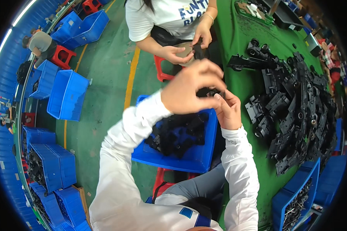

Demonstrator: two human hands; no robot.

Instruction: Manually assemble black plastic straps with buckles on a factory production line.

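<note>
My left hand [192, 86], smeared by motion, arches over a small black plastic part [205, 92], its thumb close to my right fingertips. Whether the left fingers grip the part cannot be made out. My right hand [229, 110] is closed, with thumb and fingers pinched at the part's right end. Much of the part is hidden behind fingers. Below both hands stands a blue plastic bin [173, 164] holding many black plastic pieces [177, 136].
A green-covered table [254, 200] on the right carries a heap of black toy-car chassis [297, 111]. Across from me a seated person's hands [187, 50] handle a dark piece. Blue bins [67, 94] line the left side; a parts bin [297, 196] stands lower right.
</note>
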